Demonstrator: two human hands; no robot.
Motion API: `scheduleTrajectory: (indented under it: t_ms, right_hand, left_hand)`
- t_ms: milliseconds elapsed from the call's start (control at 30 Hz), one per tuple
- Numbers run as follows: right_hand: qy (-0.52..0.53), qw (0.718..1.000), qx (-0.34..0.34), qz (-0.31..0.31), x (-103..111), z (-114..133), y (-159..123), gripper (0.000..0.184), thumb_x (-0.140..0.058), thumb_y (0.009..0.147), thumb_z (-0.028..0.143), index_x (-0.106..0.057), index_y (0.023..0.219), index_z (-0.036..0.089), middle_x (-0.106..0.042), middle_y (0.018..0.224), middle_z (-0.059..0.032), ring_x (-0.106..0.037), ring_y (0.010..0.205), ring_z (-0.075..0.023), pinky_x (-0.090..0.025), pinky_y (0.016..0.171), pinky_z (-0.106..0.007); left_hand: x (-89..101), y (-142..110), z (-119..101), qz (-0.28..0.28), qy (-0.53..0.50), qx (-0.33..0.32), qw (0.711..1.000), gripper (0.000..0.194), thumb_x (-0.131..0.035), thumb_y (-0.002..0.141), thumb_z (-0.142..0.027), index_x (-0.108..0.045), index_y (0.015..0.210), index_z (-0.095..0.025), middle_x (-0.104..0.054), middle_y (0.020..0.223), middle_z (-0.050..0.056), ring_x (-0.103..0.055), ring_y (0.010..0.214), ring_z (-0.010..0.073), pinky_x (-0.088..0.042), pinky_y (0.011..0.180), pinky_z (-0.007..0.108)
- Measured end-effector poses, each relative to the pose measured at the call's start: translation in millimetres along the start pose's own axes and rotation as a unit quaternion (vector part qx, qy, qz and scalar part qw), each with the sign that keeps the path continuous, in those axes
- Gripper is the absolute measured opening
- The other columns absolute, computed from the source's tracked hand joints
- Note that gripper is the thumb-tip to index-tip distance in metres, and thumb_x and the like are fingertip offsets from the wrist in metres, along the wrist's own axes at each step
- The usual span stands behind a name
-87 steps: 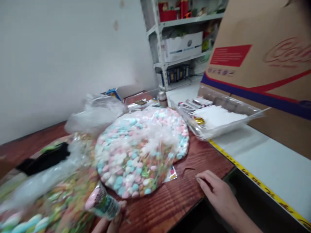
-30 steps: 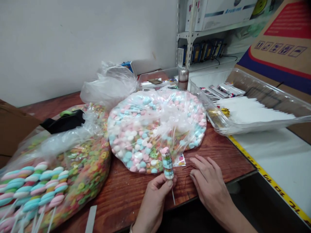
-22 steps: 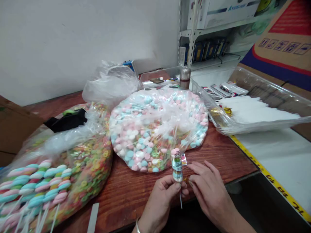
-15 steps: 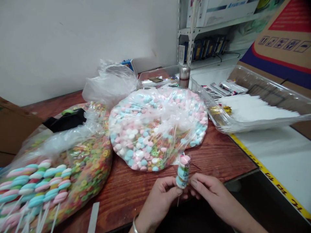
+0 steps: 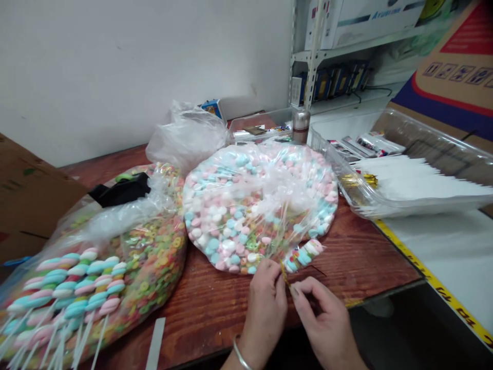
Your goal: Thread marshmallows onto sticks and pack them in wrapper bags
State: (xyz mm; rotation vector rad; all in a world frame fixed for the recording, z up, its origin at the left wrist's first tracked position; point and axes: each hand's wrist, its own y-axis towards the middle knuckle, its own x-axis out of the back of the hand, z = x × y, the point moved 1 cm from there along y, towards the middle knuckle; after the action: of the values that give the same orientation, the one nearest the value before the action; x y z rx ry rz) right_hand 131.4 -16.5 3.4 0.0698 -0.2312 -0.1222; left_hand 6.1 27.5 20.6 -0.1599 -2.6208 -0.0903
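Observation:
My hands meet low on the wooden table [image 5: 358, 246]. My left hand [image 5: 265, 303] pinches the lower end of a marshmallow candy stick [image 5: 304, 256], which tilts up and to the right in a transparent wrapper. A gold twist tie [image 5: 284, 273] shows at the stick's base, and my right hand [image 5: 319, 318] pinches it between finger and thumb. Behind the hands lies a big transparent bag of pastel round candies [image 5: 260, 205], almost touching the stick's tip. A silver bangle [image 5: 241, 354] circles my left wrist.
To the left lies a bag of coloured cereal rings [image 5: 150, 252] with twisted marshmallow sticks [image 5: 77, 293]. To the right, a transparent tray [image 5: 400, 177] holds white wrappers and gold ties. A metal canister [image 5: 301, 126] stands behind. Yellow tape [image 5: 427, 280] runs along a white surface.
The candy stick has tipped from upright to nearly lying toward the right. A gold tie now shows at its base, and my right hand has closed on it.

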Motion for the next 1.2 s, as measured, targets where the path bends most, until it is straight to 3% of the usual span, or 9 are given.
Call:
scheduleTrajectory:
  t_ms: [367,467,567,700,833,900,1033,1100,1200]
  right_hand:
    - [0.026,0.994,-0.097,-0.035,-15.7,-15.1,15.6,0.030,-0.052,0.090,0.043,-0.056,0.072,0.020,-0.060,0.064,0.0009,-0.057,0.058,-0.0147,-0.046,0.056,-0.022]
    - [0.025,0.995,-0.094,-0.035,-16.6,-15.8,15.4,0.029,-0.050,0.090,0.043,-0.056,0.073,0.020,-0.060,0.065,0.0012,-0.057,0.058,-0.0147,-0.046,0.056,-0.022]
    - [0.023,0.996,-0.083,-0.031,-15.4,-14.5,15.8,0.028,-0.050,0.091,0.042,-0.056,0.075,0.020,-0.060,0.067,0.0010,-0.058,0.060,-0.0151,-0.046,0.057,-0.023]
    - [-0.019,0.999,-0.032,-0.020,-9.6,-10.6,20.1,0.025,-0.050,0.092,0.037,-0.056,0.075,0.021,-0.061,0.067,0.0012,-0.059,0.062,-0.0158,-0.045,0.061,-0.025]
    - [-0.071,0.996,-0.003,-0.047,1.2,-6.6,28.3,0.019,-0.055,0.091,0.034,-0.057,0.104,0.020,-0.065,0.096,-0.0042,-0.061,0.085,-0.0186,-0.047,0.074,-0.027]
    - [-0.058,0.998,-0.005,0.000,5.1,-5.3,30.9,0.017,-0.051,0.093,0.033,-0.057,0.104,0.021,-0.064,0.098,-0.0041,-0.061,0.088,-0.0185,-0.046,0.076,-0.027]
    - [-0.050,0.998,-0.003,0.047,8.2,-3.8,29.4,0.022,-0.045,0.096,0.031,-0.056,0.080,0.021,-0.059,0.075,-0.0002,-0.057,0.072,-0.0168,-0.043,0.067,-0.027]
    - [-0.042,0.998,0.011,0.041,9.0,-1.8,27.3,0.018,-0.046,0.095,0.031,-0.056,0.085,0.020,-0.060,0.081,-0.0015,-0.058,0.077,-0.0177,-0.044,0.071,-0.027]
    - [0.014,0.996,0.008,0.085,12.4,5.4,24.7,0.012,-0.050,0.093,0.030,-0.057,0.093,0.021,-0.061,0.090,-0.0026,-0.059,0.084,-0.0182,-0.045,0.074,-0.027]
  left_hand:
    - [-2.9,-8.2,5.1,-0.047,0.058,-0.044,0.996,0.024,-0.046,0.090,-0.015,-0.057,0.111,-0.020,-0.064,0.095,0.006,-0.061,0.083,0.0182,-0.046,0.074,0.029]
    - [-3.3,-5.4,3.7,-0.039,0.029,-0.059,0.997,0.022,-0.044,0.091,-0.014,-0.063,0.101,-0.020,-0.063,0.093,0.006,-0.059,0.086,0.0182,-0.045,0.077,0.029]
    - [-6.1,-1.2,2.3,-0.034,-0.094,0.035,0.994,0.013,-0.050,0.088,-0.018,-0.063,0.088,-0.018,-0.062,0.082,0.004,-0.056,0.076,0.0163,-0.043,0.071,0.028]
    - [-14.2,1.7,1.5,0.032,-0.377,0.215,0.900,0.014,-0.060,0.085,-0.029,-0.060,0.082,-0.015,-0.047,0.057,-0.005,-0.037,0.052,0.0085,-0.030,0.052,0.021]
    - [-16.7,1.3,0.0,0.043,-0.469,0.231,0.851,0.019,-0.063,0.084,-0.031,-0.060,0.085,-0.012,-0.044,0.056,-0.006,-0.030,0.051,0.0062,-0.025,0.051,0.020]
    - [-17.2,-0.4,-0.2,0.051,-0.453,0.214,0.864,0.019,-0.061,0.086,-0.031,-0.060,0.086,-0.013,-0.043,0.055,-0.007,-0.031,0.050,0.0066,-0.026,0.050,0.020]
    - [-14.6,-3.2,-1.2,0.021,-0.301,0.121,0.945,0.017,-0.056,0.089,-0.028,-0.062,0.101,-0.017,-0.058,0.072,-0.001,-0.049,0.061,0.0110,-0.041,0.060,0.024]
    - [-8.4,-2.4,-3.4,0.019,-0.244,0.060,0.968,0.027,-0.054,0.089,-0.023,-0.062,0.115,-0.021,-0.066,0.099,0.005,-0.059,0.085,0.0160,-0.047,0.082,0.030]
    - [8.6,0.7,-8.6,0.093,-0.251,0.009,0.963,0.034,-0.054,0.086,-0.014,-0.067,0.115,-0.027,-0.055,0.136,0.007,-0.049,0.125,0.0223,-0.033,0.109,0.041]
